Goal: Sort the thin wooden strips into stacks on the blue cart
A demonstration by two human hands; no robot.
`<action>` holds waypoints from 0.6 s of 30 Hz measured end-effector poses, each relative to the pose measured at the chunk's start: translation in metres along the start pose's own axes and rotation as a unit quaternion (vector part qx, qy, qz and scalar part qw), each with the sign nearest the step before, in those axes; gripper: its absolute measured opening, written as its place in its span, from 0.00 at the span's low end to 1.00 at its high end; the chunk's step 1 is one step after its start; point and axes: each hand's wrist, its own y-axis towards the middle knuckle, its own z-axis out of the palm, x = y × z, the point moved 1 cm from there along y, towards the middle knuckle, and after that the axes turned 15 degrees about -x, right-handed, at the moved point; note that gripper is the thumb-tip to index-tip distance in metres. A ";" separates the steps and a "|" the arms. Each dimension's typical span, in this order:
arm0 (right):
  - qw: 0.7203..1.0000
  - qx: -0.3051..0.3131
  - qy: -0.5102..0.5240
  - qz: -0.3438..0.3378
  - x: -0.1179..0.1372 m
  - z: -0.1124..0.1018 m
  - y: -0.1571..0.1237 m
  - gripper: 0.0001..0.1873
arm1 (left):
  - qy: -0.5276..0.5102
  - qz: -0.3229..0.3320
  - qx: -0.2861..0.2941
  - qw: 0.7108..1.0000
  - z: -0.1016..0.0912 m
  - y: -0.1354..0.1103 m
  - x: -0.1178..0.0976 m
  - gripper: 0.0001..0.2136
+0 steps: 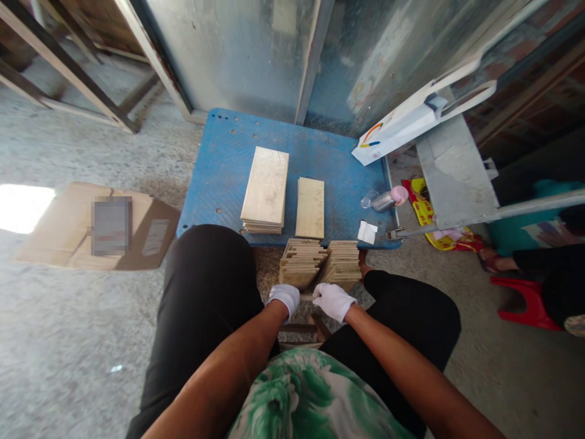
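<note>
Sitting low, the person keeps both white-gloved hands together between the knees, at the near edge of two stacks of thin wooden slats on the floor. Left hand (284, 298) rests against the near end of the left slat stack (300, 263), fingers curled; whether its grip is closed on a slat cannot be told from this angle. Right hand (333, 300) sits just beside it, touching the near end of the right slat stack (342, 262); its grip is likewise unclear, fingers bent downward. The two stacks lean toward each other, touching, just near of the blue pallet (219, 177).

On the pallet: a taller pile of pale boards (265, 189) to the left, a single thinner board pile (310, 207) just right of it, the two apart. Farther right, a clear bottle with a pink cap (384, 199) lies on its side; a small white paper scrap (367, 232) lies near the pallet's near right corner.

Flattened cardboard (68, 228) lies on the concrete floor, well left. Red stool (525, 302) at far right beside another person's foot (496, 262).
</note>
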 end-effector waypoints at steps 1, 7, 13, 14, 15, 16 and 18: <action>1.000 -0.004 0.009 0.000 0.000 -0.001 0.001 0.11 | 0.003 0.002 0.003 1.000 -0.001 0.001 0.000 0.21; 0.996 -0.043 0.075 0.018 -0.008 -0.012 0.007 0.22 | 0.001 0.015 0.016 1.000 -0.016 -0.001 0.007 0.22; 0.995 -0.039 0.087 0.035 -0.013 -0.011 0.006 0.23 | 0.000 0.009 0.005 1.000 -0.032 -0.011 0.009 0.19; 0.995 -0.036 0.088 0.034 -0.014 -0.011 0.006 0.23 | 0.000 0.010 0.000 1.000 -0.035 -0.013 0.008 0.19; 0.995 -0.032 0.089 0.032 -0.014 -0.011 0.006 0.24 | 0.000 0.011 -0.006 1.000 -0.039 -0.015 0.006 0.18; 0.995 -0.029 0.092 0.031 -0.015 -0.011 0.005 0.25 | -0.001 0.013 -0.013 1.000 -0.044 -0.017 0.004 0.18; 0.993 -0.026 0.105 0.038 -0.017 -0.013 0.006 0.27 | -0.005 0.021 -0.032 0.999 -0.055 -0.022 0.002 0.17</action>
